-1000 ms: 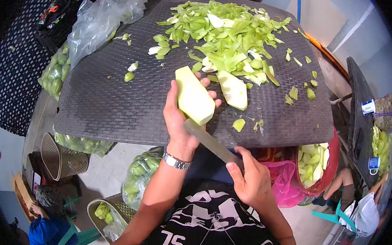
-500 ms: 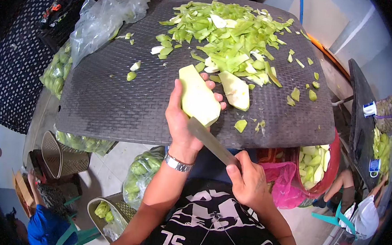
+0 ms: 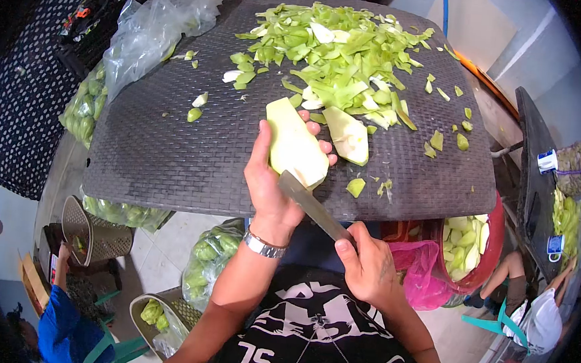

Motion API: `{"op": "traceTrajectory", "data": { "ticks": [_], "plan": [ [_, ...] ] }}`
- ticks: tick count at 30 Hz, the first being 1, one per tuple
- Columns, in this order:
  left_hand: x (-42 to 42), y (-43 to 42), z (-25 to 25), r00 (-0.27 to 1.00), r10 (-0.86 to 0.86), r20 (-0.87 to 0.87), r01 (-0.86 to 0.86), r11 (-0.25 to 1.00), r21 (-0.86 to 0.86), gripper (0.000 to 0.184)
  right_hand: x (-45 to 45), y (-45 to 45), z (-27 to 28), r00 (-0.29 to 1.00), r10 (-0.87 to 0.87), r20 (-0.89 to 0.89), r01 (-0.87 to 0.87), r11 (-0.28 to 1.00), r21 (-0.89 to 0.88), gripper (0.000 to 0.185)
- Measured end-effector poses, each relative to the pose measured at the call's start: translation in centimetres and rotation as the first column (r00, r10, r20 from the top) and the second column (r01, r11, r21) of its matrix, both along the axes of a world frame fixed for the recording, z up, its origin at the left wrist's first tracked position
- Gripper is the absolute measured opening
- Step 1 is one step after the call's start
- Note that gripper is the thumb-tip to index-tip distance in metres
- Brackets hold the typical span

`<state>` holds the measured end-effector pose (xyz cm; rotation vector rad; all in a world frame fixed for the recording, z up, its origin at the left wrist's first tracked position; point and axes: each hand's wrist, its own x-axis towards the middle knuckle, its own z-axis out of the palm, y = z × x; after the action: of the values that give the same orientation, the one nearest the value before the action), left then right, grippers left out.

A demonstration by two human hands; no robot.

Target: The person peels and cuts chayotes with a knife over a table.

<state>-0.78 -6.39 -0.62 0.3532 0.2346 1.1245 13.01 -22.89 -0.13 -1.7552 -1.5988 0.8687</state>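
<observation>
My left hand is wrapped round a peeled pale-green chayote piece, its broad flat face turned up. In my right hand is a knife, its blade slanting up and left. The blade's tip end lies at the lower edge of the chayote; whether it touches is hard to tell. Just right of my left fingers, another cut chayote piece rests on the dark woven-pattern table. Behind it spreads a big heap of green peelings.
A clear plastic bag lies at the table's far left. Below the table's right edge stands a red tub of peeled pieces, beside a pink bag. Bagged chayotes and a basket are at lower left. Other people sit at both sides.
My hands, the chayote and the knife have barely shifted. At lower left, the person in blue has moved an arm towards the basket there.
</observation>
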Motion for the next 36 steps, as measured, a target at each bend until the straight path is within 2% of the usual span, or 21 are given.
{"op": "traceTrajectory", "data": {
  "ticks": [8, 11, 23, 26, 29, 32, 36],
  "plan": [
    [0.2, 0.0, -0.2, 0.999, -0.03, 0.033, 0.03, 0.999, -0.018, 0.06, 0.5, 0.4, 0.3, 0.998, 0.053, -0.019, -0.053, 0.999, 0.002, 0.035],
    [0.7, -0.5, -0.3, 1.0, -0.02, -0.006, 0.02, 1.0, 0.015, 0.061, 0.5, 0.6, -0.9, 0.999, 0.033, 0.034, -0.034, 0.999, 0.021, 0.037],
    [1.9, -2.7, 0.0, 0.987, 0.156, -0.029, -0.157, 0.987, -0.03, 0.063, 0.6, 0.7, -2.1, 0.997, -0.013, 0.078, 0.009, 0.999, 0.044, 0.04],
    [1.9, -2.7, -0.5, 0.989, 0.148, -0.016, -0.147, 0.989, 0.015, 0.063, 0.7, 0.6, -1.5, 0.997, -0.001, 0.072, -0.001, 1.0, 0.031, 0.039],
    [1.1, -2.5, 0.1, 1.0, -0.002, 0.027, 0.002, 1.0, 0.016, 0.066, 1.2, 0.1, -1.2, 0.999, 0.036, 0.015, -0.037, 0.998, 0.042, 0.04],
    [0.2, -1.7, 0.1, 0.99, -0.132, 0.049, 0.134, 0.991, -0.029, 0.069, 1.1, 0.0, -1.3, 0.998, 0.018, 0.052, -0.02, 0.999, 0.028, 0.042],
    [0.7, -2.0, -0.6, 0.995, 0.027, -0.094, -0.034, 0.997, -0.069, 0.071, 0.8, 0.4, -3.1, 0.991, -0.016, 0.134, 0.01, 0.999, 0.044, 0.046]
  ]
}}
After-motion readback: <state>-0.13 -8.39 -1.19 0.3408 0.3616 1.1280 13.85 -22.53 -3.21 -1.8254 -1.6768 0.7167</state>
